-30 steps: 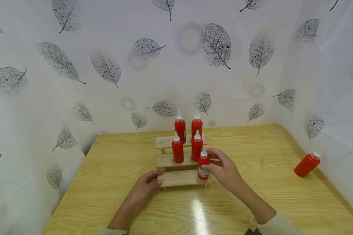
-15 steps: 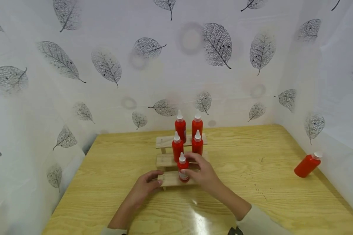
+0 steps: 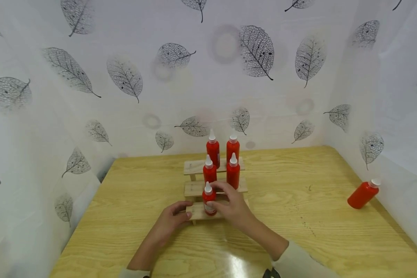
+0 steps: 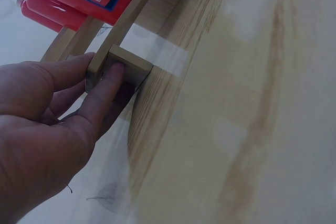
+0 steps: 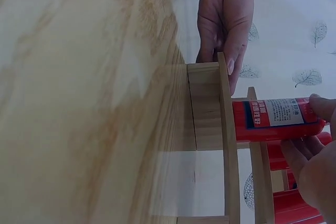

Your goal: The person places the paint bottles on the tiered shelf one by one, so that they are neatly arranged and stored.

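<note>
A red squeeze bottle (image 3: 209, 204) with a white pointed cap stands upright at the left of the lowest step of a three-tier wooden rack (image 3: 193, 168). My right hand (image 3: 235, 209) holds it near the top between thumb and fingers. In the right wrist view the bottle (image 5: 275, 119) has a printed label, and its base meets the step. My left hand (image 3: 171, 219) pinches the left end of that same step; the left wrist view shows its fingers (image 4: 107, 90) against the wood. Two like bottles stand on the middle step, one being this bottle (image 3: 233, 175), and two on the top step (image 3: 195, 167).
Far off at the right of the table (image 3: 132, 185) is another red bottle (image 3: 363, 195) with a white cap, slanted in this view. Behind and at both sides hangs a white sheet (image 3: 201, 92) printed with dark leaves.
My right hand has carried the bottle leftward along the lowest step, from its right end to its left part. The left hand has kept its place on the rack.
</note>
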### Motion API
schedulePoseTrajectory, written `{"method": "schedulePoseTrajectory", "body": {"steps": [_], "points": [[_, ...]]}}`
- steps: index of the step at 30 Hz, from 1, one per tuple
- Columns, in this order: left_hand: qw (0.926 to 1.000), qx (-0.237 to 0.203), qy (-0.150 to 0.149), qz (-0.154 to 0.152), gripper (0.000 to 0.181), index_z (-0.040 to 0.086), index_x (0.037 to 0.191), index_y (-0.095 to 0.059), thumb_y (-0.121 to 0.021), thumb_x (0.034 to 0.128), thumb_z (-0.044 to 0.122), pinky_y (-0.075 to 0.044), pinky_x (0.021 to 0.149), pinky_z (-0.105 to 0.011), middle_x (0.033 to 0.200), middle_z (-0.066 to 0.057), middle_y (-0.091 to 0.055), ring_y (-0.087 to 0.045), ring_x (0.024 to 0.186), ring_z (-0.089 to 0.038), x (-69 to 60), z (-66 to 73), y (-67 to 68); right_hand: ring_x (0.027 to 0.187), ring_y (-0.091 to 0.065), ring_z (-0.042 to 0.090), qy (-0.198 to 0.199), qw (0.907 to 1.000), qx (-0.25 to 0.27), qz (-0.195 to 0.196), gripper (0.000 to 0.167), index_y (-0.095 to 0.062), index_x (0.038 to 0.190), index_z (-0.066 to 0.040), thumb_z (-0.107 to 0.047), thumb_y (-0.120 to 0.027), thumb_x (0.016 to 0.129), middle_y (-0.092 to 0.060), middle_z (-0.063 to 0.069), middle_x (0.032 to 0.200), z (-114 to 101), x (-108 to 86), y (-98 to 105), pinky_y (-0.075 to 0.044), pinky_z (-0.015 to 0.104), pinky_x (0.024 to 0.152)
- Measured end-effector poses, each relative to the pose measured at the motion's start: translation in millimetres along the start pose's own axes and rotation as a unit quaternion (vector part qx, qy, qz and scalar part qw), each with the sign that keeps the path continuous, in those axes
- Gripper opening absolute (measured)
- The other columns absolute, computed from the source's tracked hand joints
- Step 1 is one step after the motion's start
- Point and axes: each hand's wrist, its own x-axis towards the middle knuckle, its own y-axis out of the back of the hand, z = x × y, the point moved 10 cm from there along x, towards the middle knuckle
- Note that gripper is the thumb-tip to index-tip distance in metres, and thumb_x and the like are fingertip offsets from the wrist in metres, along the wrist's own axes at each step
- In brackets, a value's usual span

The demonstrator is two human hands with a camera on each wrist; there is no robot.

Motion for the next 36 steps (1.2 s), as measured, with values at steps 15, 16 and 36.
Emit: {"method": "schedulePoseTrajectory", "body": {"steps": [15,16,36], "points": [[1.0000,0.000,-0.001,-0.002,0.047,-0.002,0.141,-0.052,-0.065,0.0990,0.015,-0.057,0.098,-0.034,0.144,-0.025,-0.050,-0.058,0.122,-0.027,0.5,-0.8,-1.7,0.128,-0.057,0.030,-0.035,0.9977,-0.044,0.037,0.056,-0.050,0.143,-0.020,-0.027,-0.074,0.094,-0.057,0.007,0.142,-3,-20.0,39,-0.050,0.055,0.106],[1.0000,0.000,-0.001,-0.002,0.047,-0.002,0.141,-0.052,-0.065,0.0991,0.016,-0.057,0.098,-0.034,0.144,-0.025,-0.050,-0.058,0.122,-0.027,0.5,-0.5,-1.8,0.128,-0.057,0.030,-0.028,0.9974,-0.049,0.045,0.055,-0.051,0.143,-0.018,-0.026,-0.073,0.094,-0.056,0.009,0.142,-4,-21.9,46,-0.049,0.054,0.106],[1.0000,0.008,0.002,0.004,0.047,-0.001,0.141,-0.053,-0.065,0.0985,0.016,-0.057,0.098,-0.036,0.145,-0.023,-0.050,-0.058,0.123,-0.028,0.6,-1.1,0.9,0.119,-0.049,-0.011,-0.058,0.9455,-0.185,0.262,0.052,-0.051,0.144,-0.007,-0.013,-0.070,0.096,-0.054,0.004,0.136,-9,-81.7,237,-0.043,0.000,0.094]]}}
